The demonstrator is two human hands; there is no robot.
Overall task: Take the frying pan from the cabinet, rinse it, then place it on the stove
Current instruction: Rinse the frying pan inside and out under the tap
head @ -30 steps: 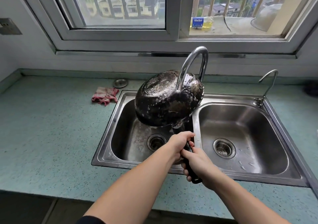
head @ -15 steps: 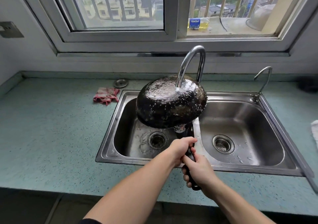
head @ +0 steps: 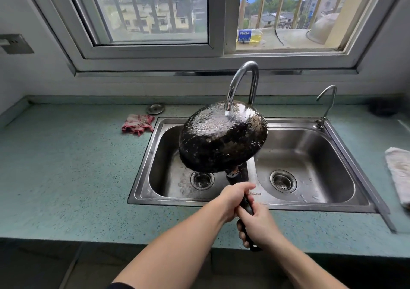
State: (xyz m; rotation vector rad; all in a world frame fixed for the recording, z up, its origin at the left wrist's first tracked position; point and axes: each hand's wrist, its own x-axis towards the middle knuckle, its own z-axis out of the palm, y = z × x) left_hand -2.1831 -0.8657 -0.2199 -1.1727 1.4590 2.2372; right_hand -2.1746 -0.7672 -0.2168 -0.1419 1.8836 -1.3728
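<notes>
The black frying pan [head: 221, 140] hangs upside down over the left basin of the double steel sink [head: 142, 197], its wet underside facing up. Water from the tall curved tap [head: 240, 82] runs onto the pan's bottom. My left hand [head: 233, 196] grips the black handle close to the pan. Just behind it, my right hand [head: 258, 226] grips the handle's end. The pan's inside is hidden.
A red checked cloth [head: 137, 123] and a round metal sink plug [head: 155, 108] lie on the green speckled counter left of the sink. A small second tap [head: 326, 102] stands at the back right. A pale towel [head: 399, 173] lies at the right edge.
The pan has tipped from nearly upright to a flatter, bottom-up tilt under the running water. Both hands keep their grip on the handle.
</notes>
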